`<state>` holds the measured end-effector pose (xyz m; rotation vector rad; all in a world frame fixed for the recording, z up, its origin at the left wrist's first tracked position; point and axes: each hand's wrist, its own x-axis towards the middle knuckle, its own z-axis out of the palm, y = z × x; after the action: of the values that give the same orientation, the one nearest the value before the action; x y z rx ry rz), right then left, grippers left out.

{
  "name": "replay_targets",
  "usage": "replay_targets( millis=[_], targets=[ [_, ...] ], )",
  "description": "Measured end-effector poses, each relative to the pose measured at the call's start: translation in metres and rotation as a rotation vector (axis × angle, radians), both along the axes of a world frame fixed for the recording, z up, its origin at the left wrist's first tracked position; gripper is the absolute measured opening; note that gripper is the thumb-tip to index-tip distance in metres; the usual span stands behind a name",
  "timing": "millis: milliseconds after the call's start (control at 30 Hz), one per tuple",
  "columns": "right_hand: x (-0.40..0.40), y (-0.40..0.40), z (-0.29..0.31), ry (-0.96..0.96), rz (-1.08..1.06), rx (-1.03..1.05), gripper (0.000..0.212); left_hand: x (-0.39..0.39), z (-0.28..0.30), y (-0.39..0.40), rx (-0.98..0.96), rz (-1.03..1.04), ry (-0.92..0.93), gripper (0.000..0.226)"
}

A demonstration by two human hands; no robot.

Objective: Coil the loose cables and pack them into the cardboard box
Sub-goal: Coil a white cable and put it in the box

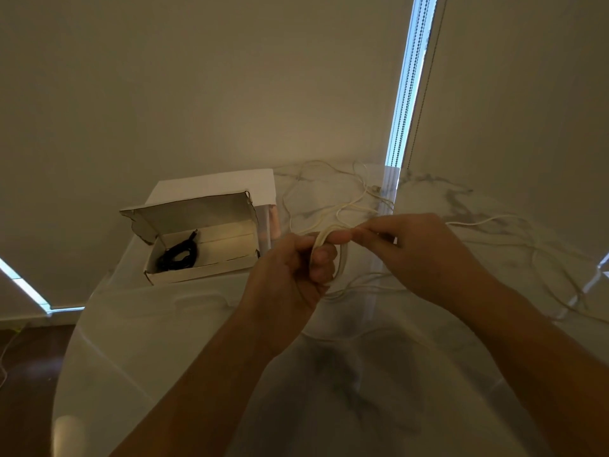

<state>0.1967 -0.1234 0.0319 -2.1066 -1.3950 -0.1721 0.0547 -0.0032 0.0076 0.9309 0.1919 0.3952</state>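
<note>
White cable (342, 258) looped around left hand (290, 268), right hand (412, 249) pinching its top

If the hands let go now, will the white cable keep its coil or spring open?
Probably it loosens: the white cable looks thin and floppy, its free length lying in slack curves. Only the left hand and right hand hold the loops together.

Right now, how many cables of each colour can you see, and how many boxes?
Black cable, coiled in the box: 1
White cable, partly coiled in both hands, the rest loose on the table: at least 1, the loose strands are too tangled to separate
Cardboard box: 1
Total: at least 3
</note>
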Motion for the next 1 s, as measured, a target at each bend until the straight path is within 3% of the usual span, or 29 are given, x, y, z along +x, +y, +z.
replay_targets(
  millis=[233,367,567,667,767,833,1000],
  targets=[
    [-0.024,0.009,-0.017,-0.068,0.049,-0.137,0.029,-0.003,0.003,0.012,-0.142,0.126,-0.066,0.047],
    [-0.045,0.008,-0.015,-0.11,0.056,-0.284,0.041,-0.005,0.005,0.021,-0.215,0.24,-0.075,0.04],
    [-0.073,-0.001,-0.008,-0.153,0.179,-0.414,0.028,-0.003,-0.001,0.033,-0.284,0.426,-0.163,0.029],
    [-0.083,-0.004,0.001,-0.212,0.251,-0.378,0.03,0.0,-0.003,0.032,-0.202,0.478,-0.118,0.02],
    [-0.087,-0.002,0.004,-0.341,0.26,-0.202,0.023,0.001,-0.002,0.027,-0.038,0.488,0.011,0.022],
    [-0.085,-0.002,0.004,-0.385,0.257,-0.07,0.02,0.001,-0.002,0.021,0.057,0.446,0.088,0.024],
    [-0.065,-0.009,0.018,-0.36,0.205,0.025,0.018,-0.003,-0.002,0.003,0.364,0.259,0.135,0.027]
  ],
)
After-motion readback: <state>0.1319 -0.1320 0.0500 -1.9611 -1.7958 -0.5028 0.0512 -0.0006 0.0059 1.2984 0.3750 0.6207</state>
